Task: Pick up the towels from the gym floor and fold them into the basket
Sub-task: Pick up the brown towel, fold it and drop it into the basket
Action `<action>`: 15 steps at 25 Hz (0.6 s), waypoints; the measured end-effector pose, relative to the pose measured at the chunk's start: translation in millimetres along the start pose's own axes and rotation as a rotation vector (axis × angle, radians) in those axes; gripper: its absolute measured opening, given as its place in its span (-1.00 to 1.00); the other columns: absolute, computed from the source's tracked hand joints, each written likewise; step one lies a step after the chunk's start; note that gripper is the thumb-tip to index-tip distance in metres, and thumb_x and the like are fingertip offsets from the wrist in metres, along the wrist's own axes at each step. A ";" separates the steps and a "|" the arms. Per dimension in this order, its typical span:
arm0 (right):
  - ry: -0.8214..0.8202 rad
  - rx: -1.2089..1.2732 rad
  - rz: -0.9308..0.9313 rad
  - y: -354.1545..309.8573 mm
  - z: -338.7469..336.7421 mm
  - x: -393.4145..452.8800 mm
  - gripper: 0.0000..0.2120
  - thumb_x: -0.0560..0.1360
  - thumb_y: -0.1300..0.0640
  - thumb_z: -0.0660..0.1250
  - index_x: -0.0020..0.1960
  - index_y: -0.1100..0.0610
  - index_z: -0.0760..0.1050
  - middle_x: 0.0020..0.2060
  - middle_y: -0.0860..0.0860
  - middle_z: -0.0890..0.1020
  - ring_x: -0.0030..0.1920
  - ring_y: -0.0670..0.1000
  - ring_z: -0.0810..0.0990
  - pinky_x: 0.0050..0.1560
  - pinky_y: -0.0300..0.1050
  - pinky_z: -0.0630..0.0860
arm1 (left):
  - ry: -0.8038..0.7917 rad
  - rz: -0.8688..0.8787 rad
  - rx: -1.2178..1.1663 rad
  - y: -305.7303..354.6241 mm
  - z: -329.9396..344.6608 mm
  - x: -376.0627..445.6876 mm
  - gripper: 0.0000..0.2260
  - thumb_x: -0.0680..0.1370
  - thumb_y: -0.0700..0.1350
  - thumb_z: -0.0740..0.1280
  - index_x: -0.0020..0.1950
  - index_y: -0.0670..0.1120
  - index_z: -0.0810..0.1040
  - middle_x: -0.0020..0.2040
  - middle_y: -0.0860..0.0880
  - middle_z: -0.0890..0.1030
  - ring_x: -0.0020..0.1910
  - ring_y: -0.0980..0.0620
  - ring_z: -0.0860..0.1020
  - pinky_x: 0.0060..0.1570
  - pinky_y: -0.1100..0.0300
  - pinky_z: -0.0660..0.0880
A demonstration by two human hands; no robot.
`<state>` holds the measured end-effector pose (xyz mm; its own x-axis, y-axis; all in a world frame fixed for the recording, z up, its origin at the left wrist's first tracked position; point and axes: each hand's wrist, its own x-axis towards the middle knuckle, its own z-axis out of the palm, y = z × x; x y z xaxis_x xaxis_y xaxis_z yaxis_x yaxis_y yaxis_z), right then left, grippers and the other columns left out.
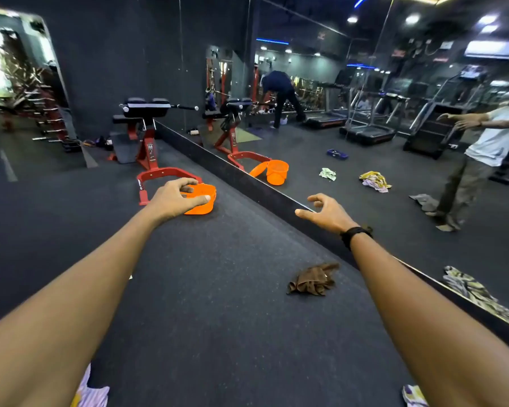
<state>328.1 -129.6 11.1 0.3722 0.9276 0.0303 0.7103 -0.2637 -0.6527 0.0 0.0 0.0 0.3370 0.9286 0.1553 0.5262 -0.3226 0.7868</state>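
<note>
Both arms reach forward — the left hand [177,198] and right hand [325,211] loosely curled, holding nothing. A crumpled brown towel [313,279] lies on the floor [218,289] near the mirror's base edge [265,195] — the orange basket [202,199] farther along it.

We've got a dark, matt, grainy rubber-looking floor [218,289] across the middle of the frame. The brown towel [313,279] right of centre is soft, crumpled cloth. The orange basket [202,201] above centre looks like smooth plastic, slightly shiny. The red bench frame [147,154] behind it is painted metal, and the mirror wall [365,127] at upper right is glossy glass.
</note>
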 end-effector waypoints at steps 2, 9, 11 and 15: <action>0.026 -0.001 0.016 -2.1 -2.7 -2.5 -0.39 0.43 -0.11 0.44 0.37 0.12 0.38 0.34 0.12 0.45 0.32 0.10 0.44 0.26 -0.03 0.37 | -0.014 0.004 -0.023 2.7 -1.4 3.6 -0.39 0.34 0.20 0.50 0.32 0.02 0.48 0.21 -0.02 0.56 0.19 0.01 0.52 0.25 0.01 0.46; 0.076 -0.012 0.077 24.4 -18.3 1.1 -0.39 0.43 -0.09 0.44 0.37 0.14 0.38 0.34 0.10 0.45 0.34 0.08 0.42 0.29 -0.04 0.35 | -0.103 0.036 -0.050 18.4 34.9 32.9 -0.44 0.42 0.11 0.47 0.36 -0.03 0.46 0.24 -0.04 0.53 0.21 -0.01 0.51 0.18 0.09 0.46; 0.093 -0.011 0.100 39.1 -25.5 9.6 -0.38 0.43 -0.10 0.44 0.38 0.14 0.38 0.35 0.11 0.45 0.35 0.09 0.42 0.28 -0.05 0.35 | -0.131 0.043 -0.059 22.9 53.4 45.3 -0.44 0.42 0.10 0.47 0.36 -0.03 0.45 0.25 -0.05 0.53 0.21 -0.01 0.52 0.13 0.14 0.44; 0.112 0.002 0.144 79.7 -38.8 38.8 -0.38 0.42 -0.10 0.45 0.37 0.14 0.38 0.35 0.12 0.45 0.34 0.10 0.43 0.29 -0.02 0.36 | -0.188 0.053 -0.040 35.9 98.5 84.8 -0.44 0.42 0.10 0.47 0.37 -0.04 0.45 0.28 -0.06 0.52 0.23 0.00 0.51 0.13 0.17 0.44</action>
<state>422.4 -124.9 -10.4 0.5347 0.8448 0.0204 0.6433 -0.3912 -0.6582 124.3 49.1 -17.4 0.5055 0.8586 0.0858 0.4739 -0.3593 0.8039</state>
